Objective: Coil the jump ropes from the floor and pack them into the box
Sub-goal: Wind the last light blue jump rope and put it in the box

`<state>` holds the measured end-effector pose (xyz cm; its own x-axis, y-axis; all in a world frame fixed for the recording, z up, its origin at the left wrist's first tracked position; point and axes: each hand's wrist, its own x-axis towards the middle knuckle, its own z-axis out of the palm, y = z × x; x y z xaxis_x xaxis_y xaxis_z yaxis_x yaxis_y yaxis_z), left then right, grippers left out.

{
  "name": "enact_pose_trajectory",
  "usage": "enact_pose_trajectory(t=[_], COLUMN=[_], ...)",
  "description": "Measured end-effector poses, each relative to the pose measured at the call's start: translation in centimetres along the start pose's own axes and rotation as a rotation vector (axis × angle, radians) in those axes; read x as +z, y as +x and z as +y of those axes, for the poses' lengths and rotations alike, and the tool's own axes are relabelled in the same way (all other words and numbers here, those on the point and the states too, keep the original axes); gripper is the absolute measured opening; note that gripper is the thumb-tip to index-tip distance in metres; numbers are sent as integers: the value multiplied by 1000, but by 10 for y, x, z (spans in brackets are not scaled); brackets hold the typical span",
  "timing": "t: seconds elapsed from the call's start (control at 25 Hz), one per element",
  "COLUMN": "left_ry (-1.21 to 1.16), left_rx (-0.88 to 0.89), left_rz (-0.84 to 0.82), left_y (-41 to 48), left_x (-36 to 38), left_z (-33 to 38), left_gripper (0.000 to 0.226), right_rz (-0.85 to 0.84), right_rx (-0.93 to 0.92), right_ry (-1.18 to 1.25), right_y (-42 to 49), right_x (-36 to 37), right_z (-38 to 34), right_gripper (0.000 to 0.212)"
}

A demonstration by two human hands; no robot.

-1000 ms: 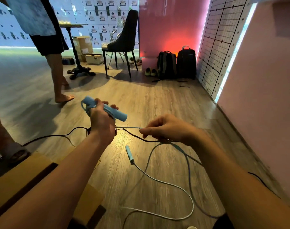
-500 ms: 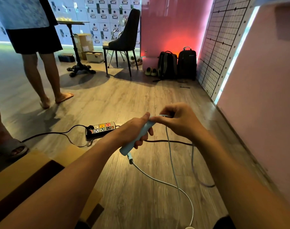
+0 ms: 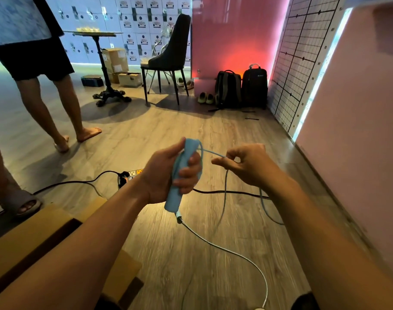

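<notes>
My left hand (image 3: 166,173) grips the light blue jump rope handles (image 3: 176,198), held nearly upright in the middle of the view. A turn of the pale blue rope (image 3: 242,253) wraps over the top of the handles. My right hand (image 3: 244,163) pinches that rope just right of the handles and holds it taut. The rest of the rope hangs from the lower handle end and loops over the wooden floor at the lower right. The open cardboard box (image 3: 34,238) lies at the lower left, partly hidden under my left forearm.
A black cable (image 3: 224,192) and a power strip (image 3: 129,175) lie on the floor behind my hands. One person stands barefoot at the left (image 3: 57,104); a sandalled foot (image 3: 21,202) is at the far left. Chair (image 3: 168,59), round table, backpacks (image 3: 240,88) and a pink wall (image 3: 358,130) surround the floor.
My left hand has turned the handles from slanted to nearly upright and raised them. My right hand has carried the rope over their top and pulled it out to the right.
</notes>
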<state>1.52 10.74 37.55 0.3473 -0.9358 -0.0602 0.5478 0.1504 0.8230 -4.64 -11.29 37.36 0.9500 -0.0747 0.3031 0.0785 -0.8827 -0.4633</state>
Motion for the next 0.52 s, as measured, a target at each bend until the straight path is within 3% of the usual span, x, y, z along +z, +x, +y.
enact_pose_trajectory(t=[0.08,0.16,0.32,0.52], left_ry=[-308,-476,-573,-546], left_rx=[176,379,737,902], left_rz=[-141,-91,281,656], left_y=[0,1,7,13], left_x=[-3,-7,-12,-25], left_z=[4,7,8,15], left_gripper=[40,33,21,17], right_rz=[-15,-101,-390,-609], right_rx=[5,62,159,184], right_ry=[-52,-44,146,301], right_y=[1,-1,-8,-11], right_x=[1,0,-2,-1], right_z=[1,5,-4,-20], right_gripper=[45,37,32,26])
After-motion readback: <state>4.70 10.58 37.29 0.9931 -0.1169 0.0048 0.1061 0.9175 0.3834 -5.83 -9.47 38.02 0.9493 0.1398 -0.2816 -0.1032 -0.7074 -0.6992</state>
